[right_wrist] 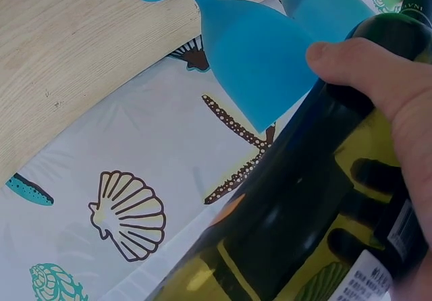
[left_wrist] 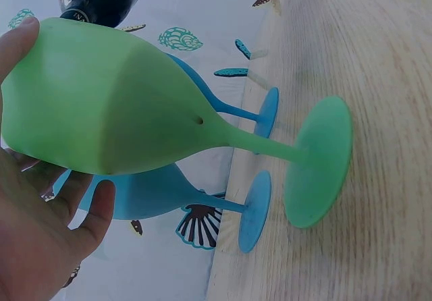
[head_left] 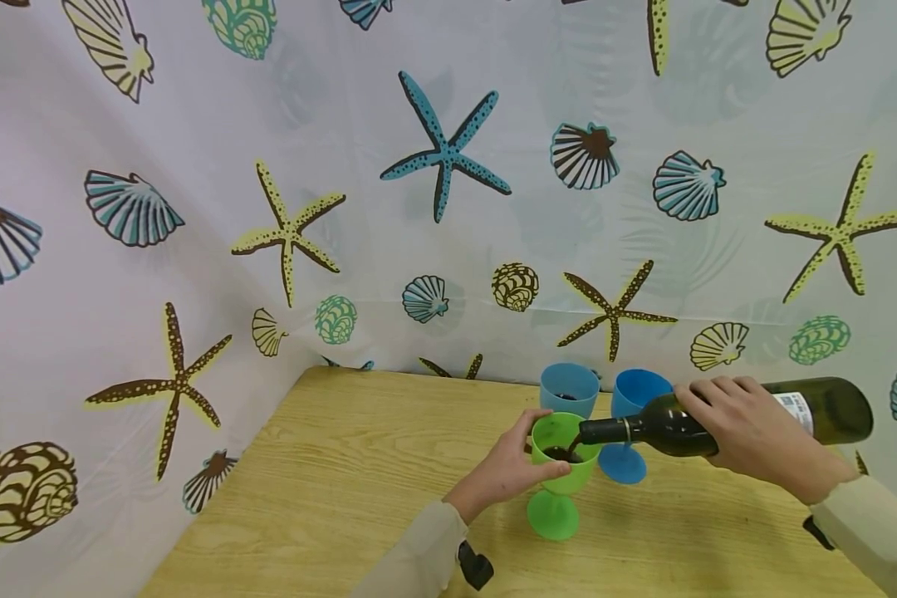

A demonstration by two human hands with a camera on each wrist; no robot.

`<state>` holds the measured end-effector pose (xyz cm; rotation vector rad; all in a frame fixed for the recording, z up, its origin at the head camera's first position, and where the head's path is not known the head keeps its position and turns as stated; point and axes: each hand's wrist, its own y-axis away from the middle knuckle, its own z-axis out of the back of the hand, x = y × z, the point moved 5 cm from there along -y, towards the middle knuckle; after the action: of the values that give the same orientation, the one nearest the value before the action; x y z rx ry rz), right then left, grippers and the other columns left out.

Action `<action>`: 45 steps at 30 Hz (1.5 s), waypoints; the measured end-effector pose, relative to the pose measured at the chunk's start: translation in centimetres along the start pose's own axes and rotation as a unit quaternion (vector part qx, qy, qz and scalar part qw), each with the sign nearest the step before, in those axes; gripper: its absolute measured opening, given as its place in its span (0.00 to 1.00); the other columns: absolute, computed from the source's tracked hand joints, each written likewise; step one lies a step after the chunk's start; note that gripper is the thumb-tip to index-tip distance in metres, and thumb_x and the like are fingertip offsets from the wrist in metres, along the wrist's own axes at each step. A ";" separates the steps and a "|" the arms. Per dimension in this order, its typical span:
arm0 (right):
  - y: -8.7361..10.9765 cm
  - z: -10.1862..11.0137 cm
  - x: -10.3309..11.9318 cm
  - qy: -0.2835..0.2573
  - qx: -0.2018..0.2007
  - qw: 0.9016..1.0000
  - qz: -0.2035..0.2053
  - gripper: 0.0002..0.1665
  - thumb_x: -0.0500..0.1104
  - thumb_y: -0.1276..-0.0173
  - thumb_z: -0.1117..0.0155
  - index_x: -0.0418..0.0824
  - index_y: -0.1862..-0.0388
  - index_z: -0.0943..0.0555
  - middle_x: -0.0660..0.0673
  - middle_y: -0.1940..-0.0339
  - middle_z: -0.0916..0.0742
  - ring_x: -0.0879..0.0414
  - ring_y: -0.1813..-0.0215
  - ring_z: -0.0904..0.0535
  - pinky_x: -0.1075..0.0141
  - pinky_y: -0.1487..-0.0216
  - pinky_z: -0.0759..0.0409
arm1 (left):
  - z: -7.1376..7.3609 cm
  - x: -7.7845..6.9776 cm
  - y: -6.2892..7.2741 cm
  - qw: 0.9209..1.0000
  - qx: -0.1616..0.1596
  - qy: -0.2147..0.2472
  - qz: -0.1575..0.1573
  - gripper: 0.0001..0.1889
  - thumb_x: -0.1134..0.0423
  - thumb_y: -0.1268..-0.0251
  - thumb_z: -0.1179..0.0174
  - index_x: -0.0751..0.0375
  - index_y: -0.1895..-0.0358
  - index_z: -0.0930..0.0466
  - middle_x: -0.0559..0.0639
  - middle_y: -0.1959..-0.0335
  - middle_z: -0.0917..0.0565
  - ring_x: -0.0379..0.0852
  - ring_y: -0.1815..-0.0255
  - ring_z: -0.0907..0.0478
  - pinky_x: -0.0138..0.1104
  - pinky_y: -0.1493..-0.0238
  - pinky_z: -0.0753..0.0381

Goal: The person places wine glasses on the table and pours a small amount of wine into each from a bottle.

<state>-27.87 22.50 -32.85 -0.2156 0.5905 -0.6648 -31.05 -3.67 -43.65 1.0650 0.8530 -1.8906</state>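
Dark liquid runs from the neck of a dark green wine bottle [head_left: 676,425] into a green goblet [head_left: 556,482], where some has pooled. My right hand [head_left: 755,428] grips the bottle round its body and holds it tilted, neck to the left. With thumb and fingers round the bowl, my left hand [head_left: 504,465] holds the green goblet upright. In the left wrist view its foot [left_wrist: 318,162] is at the table top. Behind it stand a light blue goblet [head_left: 570,386] with dark liquid inside and a darker blue goblet [head_left: 624,465], partly hidden by the bottle.
The wooden table [head_left: 374,448] carries the goblets near its back edge. A white curtain [head_left: 359,249] printed with starfish and shells hangs behind the table and along its left side.
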 end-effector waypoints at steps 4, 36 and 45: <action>0.0 -0.1 0.1 0.000 0.006 1.000 -0.001 0.56 0.52 0.76 0.13 0.34 0.45 0.28 0.38 0.57 0.19 0.42 0.58 0.22 0.47 0.58 0.23 | 0.0 0.1 0.0 1.000 0.001 0.000 0.002 0.38 0.48 0.40 0.36 0.50 0.29 0.44 0.45 0.37 0.32 0.42 0.44 0.30 0.41 0.48 0.28; -0.1 0.2 0.0 0.010 -0.011 1.000 0.011 0.57 0.52 0.78 0.13 0.34 0.45 0.29 0.37 0.58 0.20 0.41 0.58 0.22 0.47 0.59 0.24 | 0.1 0.1 -0.1 1.000 0.007 0.010 -0.003 0.37 0.49 0.40 0.36 0.48 0.30 0.44 0.45 0.39 0.31 0.42 0.45 0.29 0.39 0.49 0.28; -0.1 0.2 0.0 0.009 -0.014 1.000 0.012 0.58 0.52 0.79 0.13 0.34 0.45 0.29 0.37 0.57 0.20 0.41 0.58 0.22 0.47 0.59 0.24 | 0.1 0.1 -0.1 1.000 0.006 0.007 -0.001 0.38 0.49 0.40 0.36 0.49 0.30 0.44 0.46 0.38 0.32 0.43 0.43 0.31 0.45 0.46 0.29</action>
<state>-27.83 22.40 -32.62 -0.2275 0.6197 -0.6357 -31.21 -3.72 -43.65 1.0850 0.8519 -1.8937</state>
